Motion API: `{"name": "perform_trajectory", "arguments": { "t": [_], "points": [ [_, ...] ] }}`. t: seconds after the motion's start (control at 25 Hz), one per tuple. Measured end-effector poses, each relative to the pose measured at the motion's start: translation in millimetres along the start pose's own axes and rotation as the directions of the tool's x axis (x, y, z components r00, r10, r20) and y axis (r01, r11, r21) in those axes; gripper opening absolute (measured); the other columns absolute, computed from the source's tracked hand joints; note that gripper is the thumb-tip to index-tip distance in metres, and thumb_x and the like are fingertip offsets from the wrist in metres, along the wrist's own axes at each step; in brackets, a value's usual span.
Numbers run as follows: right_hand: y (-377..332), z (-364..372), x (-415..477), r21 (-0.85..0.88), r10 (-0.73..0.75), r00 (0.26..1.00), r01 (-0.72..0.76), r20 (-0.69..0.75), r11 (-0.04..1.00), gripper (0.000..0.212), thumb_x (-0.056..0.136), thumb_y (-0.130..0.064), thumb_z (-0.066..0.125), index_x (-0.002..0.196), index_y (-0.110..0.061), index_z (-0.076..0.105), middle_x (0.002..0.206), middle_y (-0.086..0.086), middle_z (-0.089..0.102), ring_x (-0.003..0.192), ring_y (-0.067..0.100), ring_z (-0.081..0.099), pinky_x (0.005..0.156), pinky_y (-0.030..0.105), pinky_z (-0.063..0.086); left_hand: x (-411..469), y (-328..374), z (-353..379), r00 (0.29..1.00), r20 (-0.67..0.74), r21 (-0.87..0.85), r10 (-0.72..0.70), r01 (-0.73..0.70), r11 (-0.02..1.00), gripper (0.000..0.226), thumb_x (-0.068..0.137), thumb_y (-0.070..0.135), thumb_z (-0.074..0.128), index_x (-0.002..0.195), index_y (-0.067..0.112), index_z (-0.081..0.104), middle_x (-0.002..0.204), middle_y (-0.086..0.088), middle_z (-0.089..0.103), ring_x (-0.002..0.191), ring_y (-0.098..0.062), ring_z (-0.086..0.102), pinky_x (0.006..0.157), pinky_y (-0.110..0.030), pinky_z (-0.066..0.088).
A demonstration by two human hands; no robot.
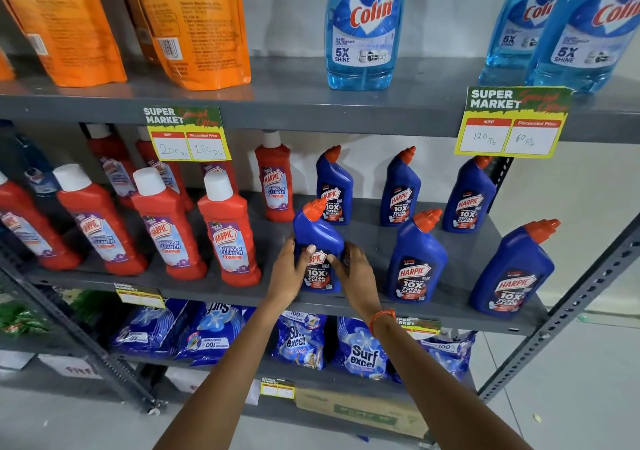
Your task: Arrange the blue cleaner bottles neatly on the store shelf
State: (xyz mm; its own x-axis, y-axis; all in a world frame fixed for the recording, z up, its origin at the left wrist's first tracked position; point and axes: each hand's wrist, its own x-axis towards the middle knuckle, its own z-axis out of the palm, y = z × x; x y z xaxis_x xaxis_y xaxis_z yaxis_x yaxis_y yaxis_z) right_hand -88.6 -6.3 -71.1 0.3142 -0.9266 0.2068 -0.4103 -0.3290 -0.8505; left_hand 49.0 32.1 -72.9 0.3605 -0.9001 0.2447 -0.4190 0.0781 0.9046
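Both forearms reach up to middle shelf [242,290]. Left hand [289,273] and right hand [353,276] clasp one blue bottle [317,238] from two sides, fingers wrapped over its label, base near front edge. Step in hand, I judge: setting this bottle in front row. Two more front-row bottles [417,259] stand right of fingers, three [401,190] behind. Red bottles [228,238] left of fingers. Next move calls for turning label forward, matching gaps, then letting go.
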Motion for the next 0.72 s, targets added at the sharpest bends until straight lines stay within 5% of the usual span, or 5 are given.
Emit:
{"name": "perform_trajectory", "arguments": {
  "t": [0.56, 0.72],
  "points": [
    [-15.8, -3.6, -6.5, 0.048, 0.113, 0.994, -0.112, -0.009, 0.993, 0.034, 0.091, -0.021, 0.055, 0.120, -0.006, 0.048, 0.117, 0.017, 0.060, 0.108, 0.030, 0.058, 0.093, 0.044, 0.050, 1.9, 5.9, -4.8, 0.997, 0.047, 0.057, -0.058, 0.056, 0.997, 0.041, 0.093, 0.032, 0.050, 0.127, 0.010, 0.044, 0.124, -0.015, 0.058, 0.115, -0.026, 0.056, 0.092, -0.035, 0.045],
    [-32.7, -10.4, -9.3, -0.105, 0.203, 0.978, -0.196, 0.058, 0.975, 0.057, 0.091, -0.022, 0.053, 0.136, 0.002, 0.027, 0.136, 0.026, 0.043, 0.127, 0.041, 0.040, 0.106, 0.052, 0.036, -8.5, 21.2, -7.7, 0.981, 0.121, 0.235, -0.154, 0.122, 0.964, 0.054, 0.085, 0.022, 0.063, 0.129, 0.004, 0.038, 0.129, -0.018, 0.047, 0.120, -0.030, 0.051, 0.098, -0.040, 0.042]
  ]
}}
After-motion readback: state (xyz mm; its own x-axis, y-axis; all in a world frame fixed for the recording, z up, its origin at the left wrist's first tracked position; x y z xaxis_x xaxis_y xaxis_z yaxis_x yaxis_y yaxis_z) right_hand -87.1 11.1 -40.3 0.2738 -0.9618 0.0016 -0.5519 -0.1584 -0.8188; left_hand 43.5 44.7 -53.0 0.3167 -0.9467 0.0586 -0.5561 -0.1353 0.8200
